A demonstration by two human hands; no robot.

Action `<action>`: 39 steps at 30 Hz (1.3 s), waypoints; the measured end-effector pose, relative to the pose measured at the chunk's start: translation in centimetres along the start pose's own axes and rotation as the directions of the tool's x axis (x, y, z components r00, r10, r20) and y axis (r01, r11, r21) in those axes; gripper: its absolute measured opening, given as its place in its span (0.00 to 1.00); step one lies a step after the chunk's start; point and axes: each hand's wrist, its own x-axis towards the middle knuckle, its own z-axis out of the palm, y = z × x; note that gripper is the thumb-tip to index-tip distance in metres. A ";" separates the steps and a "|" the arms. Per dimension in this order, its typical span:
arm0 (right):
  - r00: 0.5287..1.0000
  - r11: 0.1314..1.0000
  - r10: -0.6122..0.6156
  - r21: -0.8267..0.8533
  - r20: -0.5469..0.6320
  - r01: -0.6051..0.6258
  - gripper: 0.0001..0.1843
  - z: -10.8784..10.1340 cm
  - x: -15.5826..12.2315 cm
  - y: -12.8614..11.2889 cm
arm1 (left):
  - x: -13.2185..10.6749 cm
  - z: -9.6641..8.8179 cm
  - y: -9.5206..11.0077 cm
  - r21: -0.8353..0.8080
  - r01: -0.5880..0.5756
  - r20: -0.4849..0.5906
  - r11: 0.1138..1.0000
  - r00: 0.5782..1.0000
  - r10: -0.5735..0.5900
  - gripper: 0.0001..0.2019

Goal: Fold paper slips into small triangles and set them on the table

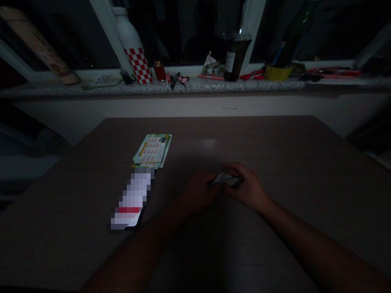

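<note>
Between my two hands is a small folded piece of printed paper (225, 178), its visible part roughly triangular. My left hand (201, 188) grips its left side, with the fingers mostly in shadow. On the other side my right hand (247, 186) pinches the paper between thumb and fingers. To the left of my hands lies a stack of printed paper sheets (152, 149) in green and white. Just in front of the stack is a lit phone (132, 197), its screen blurred out.
The brown table (269, 142) ends at a wall under a granite windowsill (189, 86). On the sill stand a red-checked white bottle (136, 51), a small red jar (159, 71), a dark cup (235, 59), a green bottle (295, 34) in a yellow holder, and a folded paper piece (209, 65).
</note>
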 end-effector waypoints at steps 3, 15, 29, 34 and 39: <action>1.000 1.000 0.006 -0.005 -0.003 -0.006 0.23 0.0 0.0 0.0 | 0.0 0.3 0.0 -0.008 0.009 -0.004 1.000 1.000 -0.009 0.10; 0.999 1.000 0.022 -0.004 0.029 -0.022 0.21 0.0 0.1 0.3 | 0.2 0.4 -0.1 -0.058 0.029 0.054 0.998 0.998 -0.026 0.10; 1.000 0.999 0.024 0.022 0.018 -0.024 0.21 -0.3 0.2 1.3 | 0.2 0.1 -0.2 -0.050 0.062 0.050 0.997 0.997 -0.060 0.10; 0.999 1.000 0.014 0.017 0.033 -0.015 0.20 -0.3 0.1 0.7 | 0.2 0.3 -0.2 -0.021 0.066 0.001 0.998 0.998 -0.066 0.10; 0.999 0.999 0.029 -0.032 0.043 -0.028 0.22 -0.3 0.1 0.5 | 0.2 0.4 -0.3 -0.002 0.045 0.010 0.999 0.999 -0.045 0.11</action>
